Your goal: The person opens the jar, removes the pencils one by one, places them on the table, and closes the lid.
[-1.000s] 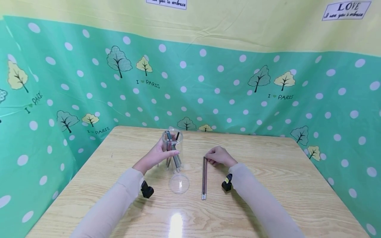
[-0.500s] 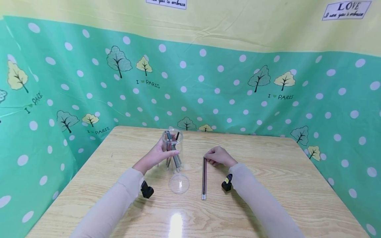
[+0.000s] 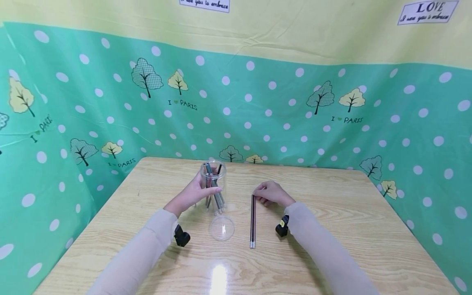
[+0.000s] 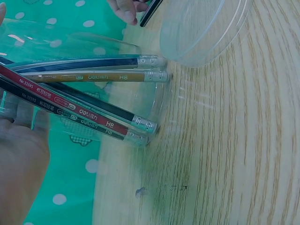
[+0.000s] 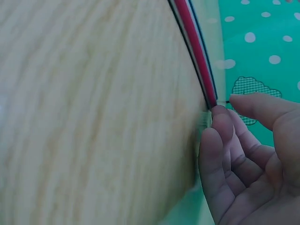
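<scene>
My left hand (image 3: 193, 196) grips a clear plastic jar (image 3: 223, 189) on the table, fingers behind it and thumb across its front. Several pencils lean inside with their silver eraser ends down; in the left wrist view a tan pencil (image 4: 98, 76), a red pencil (image 4: 70, 104) and dark ones show through the wall. Right of the jar, two pencils (image 3: 253, 223), one black and one dark red, lie side by side, pointing away from me. At their far ends, my right hand (image 3: 272, 194) pinches the tips with thumb and curled fingers, as the right wrist view shows near the red pencil (image 5: 197, 44).
A clear round lid (image 3: 222, 228) lies on the wooden table (image 3: 332, 229) just in front of the jar. Black wrist cameras sit under both forearms, the right camera (image 3: 282, 226) beside the pencils. A green dotted curtain (image 3: 273, 123) hangs behind the table and along its sides.
The two pencils on the table have come slightly closer together under my right fingertips. My left hand and the jar stay in place.
</scene>
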The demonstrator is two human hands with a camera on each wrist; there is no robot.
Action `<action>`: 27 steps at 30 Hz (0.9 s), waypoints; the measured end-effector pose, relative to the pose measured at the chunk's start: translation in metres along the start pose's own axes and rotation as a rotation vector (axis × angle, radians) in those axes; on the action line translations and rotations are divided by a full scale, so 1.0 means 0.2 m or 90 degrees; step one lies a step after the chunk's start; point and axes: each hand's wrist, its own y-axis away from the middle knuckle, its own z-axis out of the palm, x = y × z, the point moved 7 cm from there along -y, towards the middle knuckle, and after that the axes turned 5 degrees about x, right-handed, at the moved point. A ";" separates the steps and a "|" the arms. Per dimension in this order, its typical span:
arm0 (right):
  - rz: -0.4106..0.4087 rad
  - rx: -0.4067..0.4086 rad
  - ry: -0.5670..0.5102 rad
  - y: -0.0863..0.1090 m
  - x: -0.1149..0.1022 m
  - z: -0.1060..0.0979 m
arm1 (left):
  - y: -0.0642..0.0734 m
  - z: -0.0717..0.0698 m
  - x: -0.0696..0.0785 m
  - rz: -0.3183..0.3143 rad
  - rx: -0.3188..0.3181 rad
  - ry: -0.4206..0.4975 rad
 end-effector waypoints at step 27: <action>-0.123 0.016 0.011 0.09 -0.33 -0.12 | 0.00 0.01 0.01 0.008 -0.011 0.019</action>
